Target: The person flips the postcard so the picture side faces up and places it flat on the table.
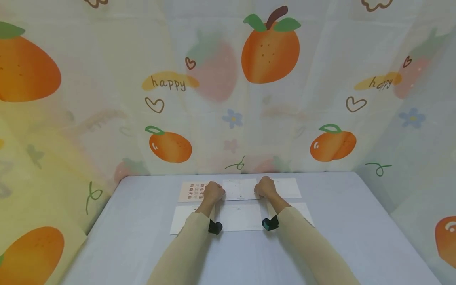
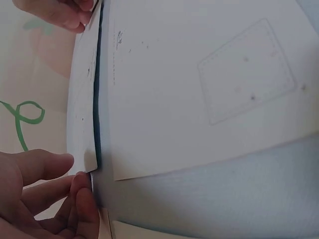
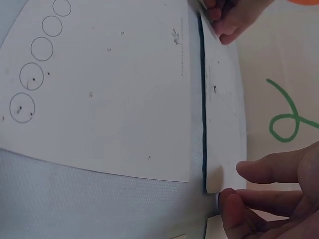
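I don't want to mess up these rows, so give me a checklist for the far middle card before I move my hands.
1. Left hand at the left end of the far middle card: ok.
2. Right hand at its right end: ok.
3. Firm grip at both ends: cannot tell; pressure doesn't show.
4. Gap to the near middle card: ok, table shows between them.
5. Left hand clear of the far left card: cannot tell, the hand overlaps it in the head view.

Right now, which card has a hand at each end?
The far row's middle card: left hand at its left edge, right hand at its right; no other card has both.
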Available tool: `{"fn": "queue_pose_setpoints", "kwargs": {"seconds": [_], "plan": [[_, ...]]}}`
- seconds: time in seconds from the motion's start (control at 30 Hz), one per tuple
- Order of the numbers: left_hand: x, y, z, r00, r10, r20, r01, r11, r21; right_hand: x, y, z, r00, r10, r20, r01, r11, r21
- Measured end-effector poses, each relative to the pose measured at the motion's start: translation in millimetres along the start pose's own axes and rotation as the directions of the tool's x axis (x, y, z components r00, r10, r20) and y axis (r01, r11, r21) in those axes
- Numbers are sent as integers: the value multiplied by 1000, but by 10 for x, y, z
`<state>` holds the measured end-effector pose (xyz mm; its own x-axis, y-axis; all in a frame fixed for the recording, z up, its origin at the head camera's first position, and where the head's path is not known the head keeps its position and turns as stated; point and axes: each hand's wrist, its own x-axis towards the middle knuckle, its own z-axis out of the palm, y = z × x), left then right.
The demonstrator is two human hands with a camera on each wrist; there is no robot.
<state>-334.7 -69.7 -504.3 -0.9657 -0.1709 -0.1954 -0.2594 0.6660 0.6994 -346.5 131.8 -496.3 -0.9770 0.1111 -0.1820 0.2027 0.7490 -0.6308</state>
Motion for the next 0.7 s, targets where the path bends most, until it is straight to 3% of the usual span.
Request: {"fn": "queue_pose_setpoints", "kwargs": {"seconds": [0.33, 0.57, 0.7], "plan": [[44, 25, -19, 999, -42, -19, 43, 999, 13, 8, -23, 23, 1000, 24, 1, -24, 999, -28], [51, 12, -24, 998, -22, -50, 21, 1000, -16, 50, 19, 41, 998, 41, -46, -40, 999, 20], [54, 1, -22, 997, -61, -51, 58, 996, -61, 82, 66, 58, 996, 57, -69, -52, 996, 75]]}}
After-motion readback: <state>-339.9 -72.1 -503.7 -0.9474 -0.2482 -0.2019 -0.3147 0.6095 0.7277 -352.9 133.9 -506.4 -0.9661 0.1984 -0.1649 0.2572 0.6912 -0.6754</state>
